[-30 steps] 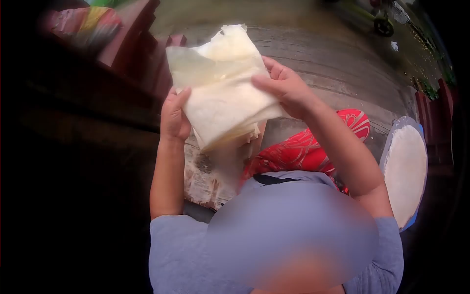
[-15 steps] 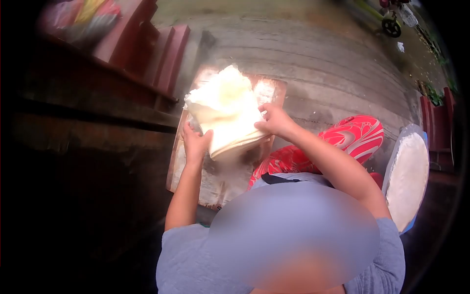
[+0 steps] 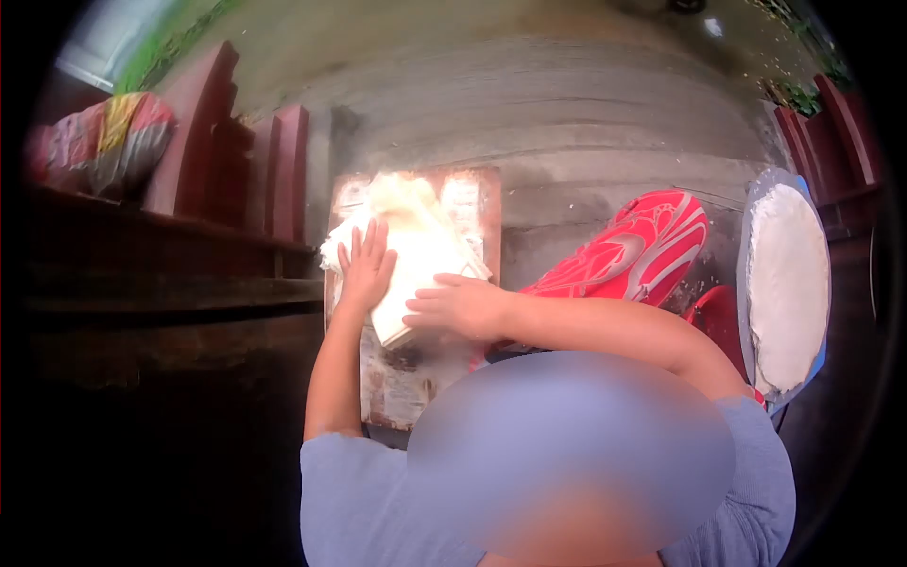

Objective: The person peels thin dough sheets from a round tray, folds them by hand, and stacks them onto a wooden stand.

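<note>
On a worn wooden board [image 3: 402,387] in front of me lies a folded, layered stack of soft cream-coloured sheets [image 3: 416,241]. Bright light washes out its surface, so I cannot tell the material. My left hand [image 3: 367,269] rests flat on the stack's left side, fingers spread and pointing away from me. Across the near right part lies my right hand [image 3: 463,307], its fingers stretched out to the left and touching the top layer. Neither hand grips anything.
At my right stands a long blue tub [image 3: 818,364] full of white powdery stuff [image 3: 786,283]. My leg in red patterned trousers [image 3: 642,246] is beside the board, near a red plastic thing [image 3: 718,326]. Dark red railings [image 3: 288,175] and a colourful sack [image 3: 123,142] are at left.
Both hands have let go of the stack's edges and now lie flat on top. The stack has come down and lies flatter on the board. The camera view has shifted.
</note>
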Motion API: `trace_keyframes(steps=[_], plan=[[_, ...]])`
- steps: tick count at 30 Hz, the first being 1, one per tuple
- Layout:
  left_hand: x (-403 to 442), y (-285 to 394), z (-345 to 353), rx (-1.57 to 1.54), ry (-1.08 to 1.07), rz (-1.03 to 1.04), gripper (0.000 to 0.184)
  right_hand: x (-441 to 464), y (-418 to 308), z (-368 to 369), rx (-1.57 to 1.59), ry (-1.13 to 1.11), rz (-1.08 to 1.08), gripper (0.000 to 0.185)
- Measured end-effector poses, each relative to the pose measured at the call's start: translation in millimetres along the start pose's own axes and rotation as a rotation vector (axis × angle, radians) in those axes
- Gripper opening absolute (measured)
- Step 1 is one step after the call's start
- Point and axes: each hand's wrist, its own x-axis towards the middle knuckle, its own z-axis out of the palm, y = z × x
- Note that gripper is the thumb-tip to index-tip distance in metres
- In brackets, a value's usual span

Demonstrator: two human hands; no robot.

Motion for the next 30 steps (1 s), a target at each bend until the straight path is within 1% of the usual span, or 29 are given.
trace_keyframes(steps=[1,2,3,4,5,6,7,8,9,11,12,13,15,16,19,21,23,25,27,28,29,30], plan=[[1.2,-5.1,0.3,0.063,-0.009,0.025,0.056,1.2,2.6,8.7,-0.033,0.095,-0.047,0.062],[1.6,-2.4,-9.3,0.114,-0.026,0.026,0.054,-8.7,-0.7,-7.6,0.022,0.207,-0.08,0.056],[2.9,2.4,-18.8,0.201,0.025,0.029,0.051,-12.5,1.0,-10.9,0.035,0.254,-0.064,0.05],[4.3,11.1,-30.7,0.233,0.115,0.06,0.045,-21.1,0.7,-20.6,0.036,0.31,-0.023,0.046],[8.6,4.3,-31.7,0.261,0.23,0.124,0.04,-34.2,-0.7,-35.3,0.033,0.367,0.008,0.041],[14.8,5.0,-38.1,0.209,0.353,0.235,0.041,-51.2,0.7,-47.1,0.081,0.438,0.067,0.038],[22.5,16.9,-49.0,0.151,0.415,0.278,0.039,-69.4,1.4,-57.4,0.131,0.511,0.103,0.036],[32.3,32.3,-60.9,0.083,0.426,0.32,0.037,-91.9,0.2,-64.8,0.176,0.652,0.14,0.029],[41.5,49.4,-71.8,0.02,0.433,0.353,0.036,-114.8,-0.4,-70.7,0.14,0.688,0.194,0.029],[63.2,89.8,-87.3,-0.068,0.401,0.449,0.033,-160.8,-6.1,-77.1,0.189,0.871,0.356,0.023],[71.7,119.5,-94.1,-0.114,0.37,0.481,0.031,-183.8,-11.6,-76.2,0.168,1.007,0.434,0.018],[81.4,146.4,-96.8,-0.164,0.332,0.531,0.029,-204.0,-18.5,-73.6,0.139,1.049,0.487,0.018],[101.8,202.1,-93.8,-0.24,0.269,0.691,0.029,-244.4,-35.7,-65.1,0.212,1.27,0.664,0.016],[110.0,232.4,-88.4,-0.297,0.229,0.779,0.029,-262.2,-44.0,-56.7,0.267,1.313,0.759,0.015],[122.9,325.5,-70.5,-0.307,0.093,1.013,0.029,-301.9,-64.3,-16.1,0.269,1.488,0.953,0.015],[135.6,372.5,-44.7,-0.322,0.001,1.141,0.029,-320.5,-78.1,12.8,0.244,1.561,1.094,0.016],[134.0,421.4,-26.6,-0.338,-0.056,1.289,0.028,-336.4,-82.9,44.1,0.313,1.58,1.255,0.015],[126.0,463.0,-10.0,-0.312,-0.087,1.38,0.03,-346.7,-82.4,76.6,0.246,1.684,1.365,0.014],[117.1,495.1,4.9,-0.135,-0.051,1.543,0.032,-354.2,-84.1,103.7,0.381,1.698,1.511,0.014],[115.3,504.6,9.6,-0.085,-0.052,1.555,0.036,-351.7,-81.5,110.5,0.348,1.656,1.668,0.013],[112.2,512.8,14.2,-0.085,-0.067,1.588,0.036,-350.0,-78.8,117.9,0.304,1.555,1.736,0.013],[108.4,517.8,16.5,-0.034,-0.089,1.533,0.035,-349.9,-82.8,115.7,0.311,1.505,1.728,0.012]])
